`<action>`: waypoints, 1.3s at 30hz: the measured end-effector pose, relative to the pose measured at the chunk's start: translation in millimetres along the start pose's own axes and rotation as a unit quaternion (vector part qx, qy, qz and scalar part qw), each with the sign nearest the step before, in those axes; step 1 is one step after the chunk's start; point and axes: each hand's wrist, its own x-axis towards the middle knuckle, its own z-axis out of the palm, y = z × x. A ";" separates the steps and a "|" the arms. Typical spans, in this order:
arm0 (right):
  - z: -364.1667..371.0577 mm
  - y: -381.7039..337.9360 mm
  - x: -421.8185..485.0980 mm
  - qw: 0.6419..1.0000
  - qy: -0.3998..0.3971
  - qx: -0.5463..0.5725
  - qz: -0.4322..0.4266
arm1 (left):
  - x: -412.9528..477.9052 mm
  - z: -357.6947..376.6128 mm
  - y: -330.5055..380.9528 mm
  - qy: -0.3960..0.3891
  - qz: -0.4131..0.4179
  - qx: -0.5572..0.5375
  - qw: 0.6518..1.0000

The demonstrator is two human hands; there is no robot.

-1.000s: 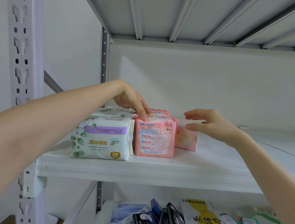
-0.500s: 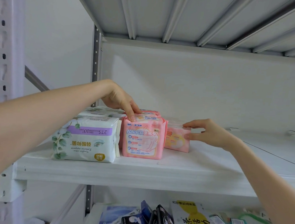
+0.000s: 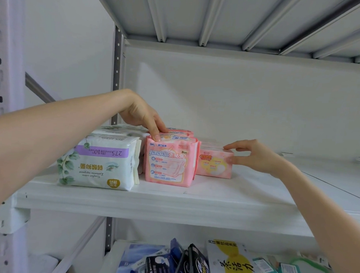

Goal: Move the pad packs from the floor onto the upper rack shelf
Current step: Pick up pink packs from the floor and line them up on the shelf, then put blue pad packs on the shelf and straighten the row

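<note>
Pad packs: every one in view stands on the upper shelf (image 3: 213,201), grouped at its left end. The floor is out of view, so what remains there cannot be told.

Lower shelf (image 3: 116,255): carries a mixed heap of other packets, which no grip touches.

White pack (image 3: 99,161): largest item, leftmost, at the front edge, print upside down. No grip touches it.

Pink pack (image 3: 169,162): upright, just right of the white pack. The left grip (image 3: 141,114) comes down from above, its fingers extended, a fingertip (image 3: 156,137) pressing the top left corner. The thumb is hidden; nothing appears enclosed.

Small pack (image 3: 214,163): lowest, set further back, just right of the pink pack; contact between them cannot be confirmed. The right grip (image 3: 254,158) pinches its right end, forefinger on the top edge, thumb on the front face.

Governing relation, as judged: the small pack lies directly left of the right grip, long axis running along the shelf, so a leftward push would close it against the row. The right grip is the nearer; the left grip steadies the neighbour.

Count:
- White: one in front, at least one top visible behind.
- Pink: one in front, one behind.
- Small: one, with a possible second edge behind, unclear.
- Grips: two.
</note>
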 end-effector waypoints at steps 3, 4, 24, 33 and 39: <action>2.3 1.9 0.4 1.000 0.004 0.003 -0.004 | -2.6 1.7 0.9 0.012 -0.003 -0.010 1.000; 3.2 2.5 0.5 1.000 0.006 0.001 -0.005 | -2.7 1.6 0.2 0.017 -0.004 -0.015 1.000; 22.5 -62.1 -142.4 0.941 0.172 -0.291 -0.030 | -100.4 154.1 45.4 0.437 0.113 0.119 0.884; 44.8 -62.5 -266.7 0.932 0.132 -0.338 -0.005 | -119.7 300.6 69.9 0.444 0.087 0.179 0.874; 47.8 -27.5 -346.2 0.938 0.119 -0.325 0.016 | -122.1 395.3 103.0 0.410 0.062 0.186 0.891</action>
